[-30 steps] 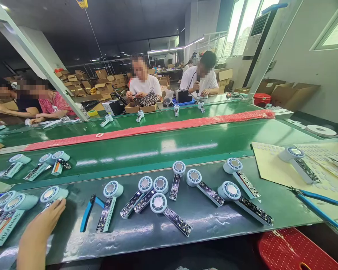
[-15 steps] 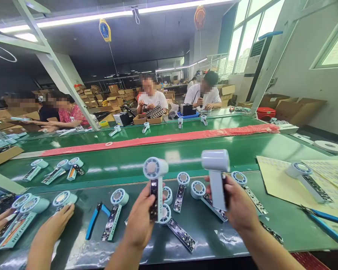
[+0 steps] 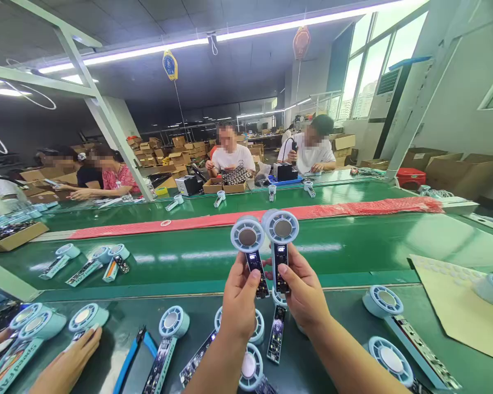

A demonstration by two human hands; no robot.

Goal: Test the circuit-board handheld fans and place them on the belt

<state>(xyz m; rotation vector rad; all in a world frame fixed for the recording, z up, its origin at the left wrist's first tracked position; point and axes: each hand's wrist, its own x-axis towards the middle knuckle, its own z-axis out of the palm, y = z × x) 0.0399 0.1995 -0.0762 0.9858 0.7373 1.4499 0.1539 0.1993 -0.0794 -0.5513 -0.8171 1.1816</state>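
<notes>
My left hand (image 3: 239, 295) is closed round the handle of a light-blue handheld fan (image 3: 247, 235), its thumb on the bare circuit board. In my right hand (image 3: 302, 287) is a second handheld fan (image 3: 282, 227), held the same way. Both fans stand upright side by side, round grilles facing me, with small displays lit on their boards. Their heads touch or nearly touch. Below my hands, several more fans with exposed boards lie on the dark green bench, among them one fan (image 3: 276, 334) partly hidden under my right hand.
Blue-handled pliers (image 3: 135, 355) lie left of my arms. A co-worker's hand (image 3: 72, 355) touches a fan (image 3: 88, 317) at far left. A green conveyor (image 3: 353, 241) with a red strip (image 3: 213, 218) crosses ahead; people sit beyond it. A yellowish sheet (image 3: 447, 295) lies at right.
My hands have come together and risen slightly. The right fan has turned so its grille and board face me. The view has shifted, bringing the pliers and bench fans lower.
</notes>
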